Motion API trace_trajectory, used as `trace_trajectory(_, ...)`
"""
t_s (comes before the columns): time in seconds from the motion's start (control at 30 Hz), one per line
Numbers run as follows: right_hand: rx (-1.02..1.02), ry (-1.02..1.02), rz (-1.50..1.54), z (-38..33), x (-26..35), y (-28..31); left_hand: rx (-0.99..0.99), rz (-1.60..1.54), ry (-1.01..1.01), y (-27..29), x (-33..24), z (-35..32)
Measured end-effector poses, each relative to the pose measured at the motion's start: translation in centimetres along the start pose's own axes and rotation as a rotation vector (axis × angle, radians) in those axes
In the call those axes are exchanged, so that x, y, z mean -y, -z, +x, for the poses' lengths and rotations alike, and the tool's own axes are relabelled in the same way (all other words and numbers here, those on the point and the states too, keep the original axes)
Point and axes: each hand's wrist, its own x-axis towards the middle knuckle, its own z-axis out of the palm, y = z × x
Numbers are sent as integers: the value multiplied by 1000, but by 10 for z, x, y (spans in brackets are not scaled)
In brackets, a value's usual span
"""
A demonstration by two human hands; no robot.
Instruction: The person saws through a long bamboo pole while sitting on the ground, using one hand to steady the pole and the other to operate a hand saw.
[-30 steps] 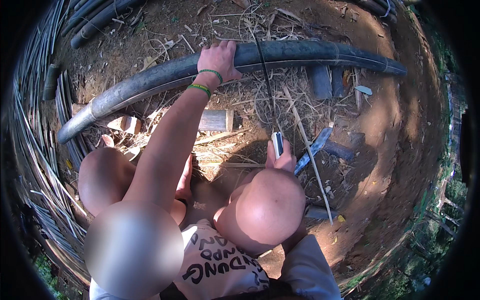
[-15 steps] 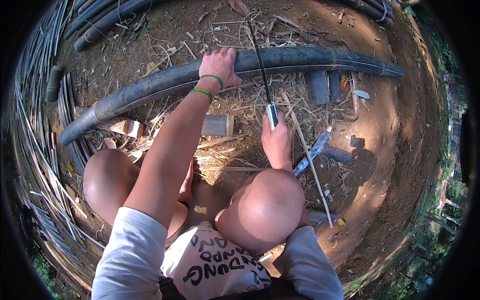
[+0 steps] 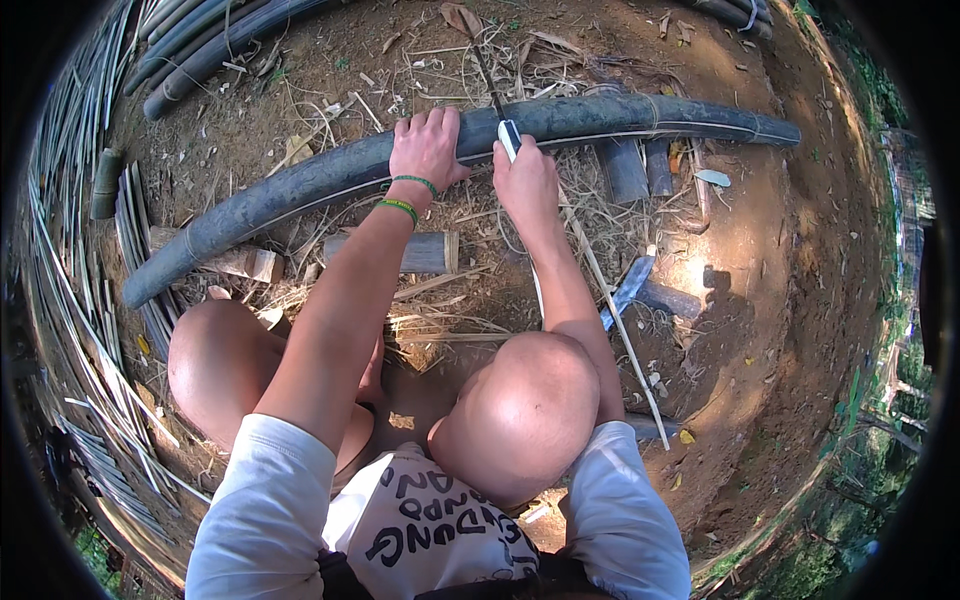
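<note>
A long, thick, dark bamboo pole [image 3: 290, 200] lies crosswise in front of me, bowed by the lens. My left hand [image 3: 427, 150] grips it from above near its middle, fingers over the far side and thumb toward the right. Just right of it, my right hand [image 3: 526, 180] is closed around the white-and-black handle of a hand saw [image 3: 511, 137]. The narrow dark blade crosses over the pole and points away from me. The handle sits at the pole's near edge. Whether the teeth are in a cut I cannot tell.
Short bamboo pieces [image 3: 425, 252] lie under and beside the pole. Right of my knee are a broad flat blade [image 3: 629, 290] and a thin bamboo strip [image 3: 615, 310]. Split strips [image 3: 75, 290] heap at the left, bundled poles [image 3: 190, 80] at the far left. Shavings litter the soil.
My right hand has pushed the saw away from me, so its handle now reaches the pole. The left hand keeps its grip; the pole's left end appears slightly lower in view.
</note>
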Motion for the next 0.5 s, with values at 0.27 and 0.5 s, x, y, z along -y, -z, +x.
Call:
trace_trajectory(0.27, 96, -282, 27, -185, -43, 46, -92, 31, -17, -15, 11, -9)
trace_trajectory(0.5, 59, -51, -4, -79, -33, 15, -105, 32, -12, -10, 4, -2)
